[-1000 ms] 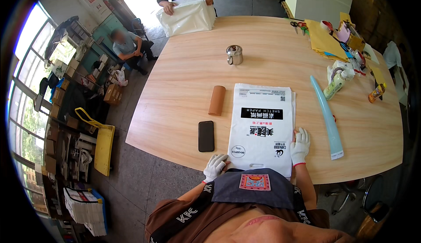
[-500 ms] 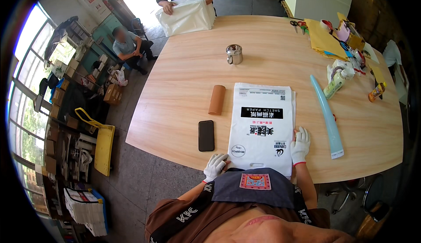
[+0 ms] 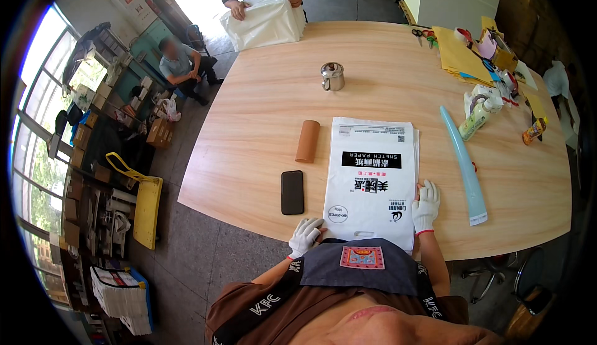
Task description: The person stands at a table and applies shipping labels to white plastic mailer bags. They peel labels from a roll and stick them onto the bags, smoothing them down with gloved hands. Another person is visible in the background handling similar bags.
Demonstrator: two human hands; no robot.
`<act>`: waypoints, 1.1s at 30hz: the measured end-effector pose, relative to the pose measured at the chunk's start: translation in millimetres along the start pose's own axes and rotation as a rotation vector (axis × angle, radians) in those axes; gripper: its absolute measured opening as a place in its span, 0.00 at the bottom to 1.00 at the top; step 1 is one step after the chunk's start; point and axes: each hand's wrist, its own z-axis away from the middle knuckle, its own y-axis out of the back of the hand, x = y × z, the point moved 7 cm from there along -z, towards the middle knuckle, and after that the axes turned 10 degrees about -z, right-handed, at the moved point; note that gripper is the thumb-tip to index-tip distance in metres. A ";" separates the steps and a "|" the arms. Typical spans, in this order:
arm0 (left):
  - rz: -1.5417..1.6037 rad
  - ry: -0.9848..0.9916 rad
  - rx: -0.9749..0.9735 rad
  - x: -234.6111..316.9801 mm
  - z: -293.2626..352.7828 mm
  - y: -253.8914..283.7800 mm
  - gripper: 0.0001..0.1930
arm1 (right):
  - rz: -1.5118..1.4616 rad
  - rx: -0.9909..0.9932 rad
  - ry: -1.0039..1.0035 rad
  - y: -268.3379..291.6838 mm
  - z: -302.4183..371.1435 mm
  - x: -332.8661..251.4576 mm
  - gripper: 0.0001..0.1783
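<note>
- White paper pack (image 3: pixel 372 180) lies flat at the near edge of the wooden table (image 3: pixel 261 108).
- Left hand (image 3: pixel 305 235), gloved, fingers curled on the pack's near-left corner.
- Right hand (image 3: pixel 426 206), gloved, open flat on its right edge.
- Black phone (image 3: pixel 292 192) just left of the pack; brown tube (image 3: pixel 308 141) farther left.

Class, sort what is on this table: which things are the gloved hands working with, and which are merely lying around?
In hand:
left hand and right hand, both on the near end of the white paper pack.

Lying about:
black phone, brown cardboard tube, metal cup, light blue roll, yellow envelopes.
</note>
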 end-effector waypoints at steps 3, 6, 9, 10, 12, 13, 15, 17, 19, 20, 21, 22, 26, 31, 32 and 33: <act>0.000 0.002 0.002 0.0 0.1 0.0 0.05 | 0.000 0.013 0.011 0.1 0.2 -0.5 0.21; -0.001 0.004 0.001 -0.8 1.0 -1.2 0.05 | -0.003 0.012 0.010 1.2 -0.2 -1.5 0.21; -0.001 0.011 -0.001 -0.9 1.4 -1.3 0.05 | 0.002 0.002 0.001 0.5 -0.2 -0.8 0.21; 0.000 0.011 -0.004 -2.0 2.5 -2.4 0.05 | 0.005 -0.005 -0.008 0.1 -0.5 -0.3 0.21; 0.000 0.013 -0.009 -3.0 3.4 -3.6 0.05 | 0.011 -0.011 -0.016 -0.4 -0.4 0.3 0.21; 0.000 0.014 -0.010 -3.2 3.5 -3.9 0.05 | 0.014 -0.011 -0.015 -0.5 -0.3 0.5 0.21; 0.002 0.017 -0.012 -3.8 4.2 -4.7 0.05 | 0.016 -0.013 -0.016 -0.7 -0.1 0.8 0.21; 0.007 0.021 -0.015 -4.4 4.6 -5.4 0.05 | 0.013 -0.016 -0.019 -0.9 0.1 0.9 0.21; 0.005 0.021 -0.014 -3.3 4.0 -4.2 0.05 | 0.014 -0.013 -0.013 -1.6 0.3 1.3 0.21; 0.004 0.021 -0.013 -2.8 3.5 -3.5 0.05 | 0.014 -0.012 -0.010 -1.5 0.2 1.0 0.21; 0.005 0.018 -0.015 -2.7 3.4 -3.4 0.05 | 0.012 -0.010 -0.007 -1.2 0.2 0.6 0.21; 0.007 0.015 -0.018 -2.8 3.2 -3.1 0.05 | 0.010 -0.009 -0.005 -0.7 0.2 0.2 0.21; 0.015 0.013 -0.019 -3.0 3.6 -3.4 0.06 | 0.003 -0.004 -0.003 -0.4 0.2 0.6 0.22; 0.009 0.015 -0.017 -2.3 3.7 -3.1 0.07 | 0.001 0.004 0.002 -0.5 -0.2 1.0 0.23; 0.006 0.017 -0.018 -1.9 3.3 -2.5 0.07 | 0.001 0.006 0.003 -0.1 -0.4 0.3 0.23; 0.006 0.016 -0.021 -2.4 3.7 -3.0 0.07 | 0.005 0.010 0.007 0.1 -0.4 -0.1 0.23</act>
